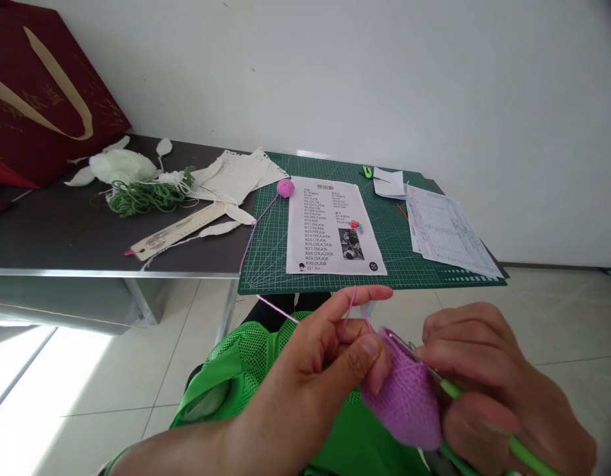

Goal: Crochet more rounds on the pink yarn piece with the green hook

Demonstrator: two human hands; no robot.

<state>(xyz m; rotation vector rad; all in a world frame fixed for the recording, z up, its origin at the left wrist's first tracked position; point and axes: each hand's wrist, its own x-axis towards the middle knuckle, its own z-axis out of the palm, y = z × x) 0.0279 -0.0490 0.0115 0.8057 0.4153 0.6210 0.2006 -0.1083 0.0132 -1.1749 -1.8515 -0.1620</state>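
Observation:
A cup-shaped pink crochet piece (407, 403) hangs between my hands, above my lap. My left hand (330, 370) pinches its upper left edge between thumb and fingers, with the index finger stretched out and pink yarn looped over it. In my right hand (494, 383) is a crochet hook (451, 388) with a green handle; its metal tip lies at the top edge of the crochet piece. From my left hand the yarn (276, 309) runs over the table edge to a small pink yarn ball (285, 188) beside the printed pattern sheet (330, 225).
A green cutting mat (266, 264) covers the table's right part, with small coloured clips (356, 226), a green clip (367, 172) and papers (449, 231). Left are a wooden ruler (181, 231), green yarn (149, 197), white yarn (122, 165) and a red bag (42, 86).

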